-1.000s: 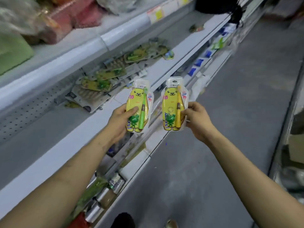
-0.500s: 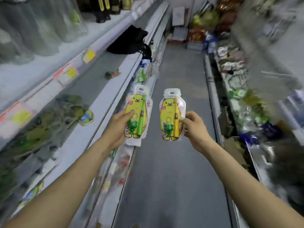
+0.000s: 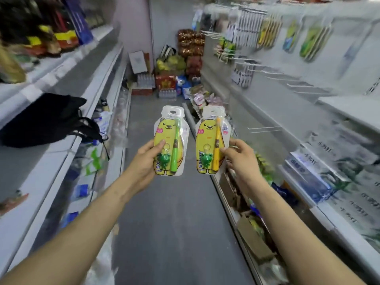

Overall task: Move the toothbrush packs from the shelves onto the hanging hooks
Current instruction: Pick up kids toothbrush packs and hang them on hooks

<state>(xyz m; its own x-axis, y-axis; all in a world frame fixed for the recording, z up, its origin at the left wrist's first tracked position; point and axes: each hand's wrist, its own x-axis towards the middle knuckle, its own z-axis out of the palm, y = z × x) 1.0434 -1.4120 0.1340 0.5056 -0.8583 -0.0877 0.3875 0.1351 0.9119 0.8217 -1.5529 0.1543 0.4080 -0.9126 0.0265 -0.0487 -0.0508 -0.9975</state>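
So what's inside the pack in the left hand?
A green toothbrush and green frog charm on a yellow bear card; the left hand covers the pack's lower-left edge.

hanging packs (image 3: 308, 41) blurred | left-shelf goods (image 3: 51, 38) smeared (labels unreadable) | forearms (image 3: 67, 241) cut off below

Yellow bear-print toothbrush pack with green brush (image 3: 168, 131): clear glossy plastic blister over smooth printed card; brush handle shiny plastic.
Yellow bear-print toothbrush pack with yellow brush (image 3: 209, 131): same glossy clear plastic over printed card, with glare on the film.
Thin pale wire hanging hooks (image 3: 264, 127): metal-looking, smooth, slender.
White long store shelves (image 3: 47, 182): smooth and painted-looking, likely metal, with a faint sheen.
Grey aisle floor (image 3: 164, 223): matt, slightly mottled, hard.
Black slumped bag (image 3: 41, 120): soft cloth, matt, creased.
Brown flat box (image 3: 255, 243): cardboard, dull and rough-looking.
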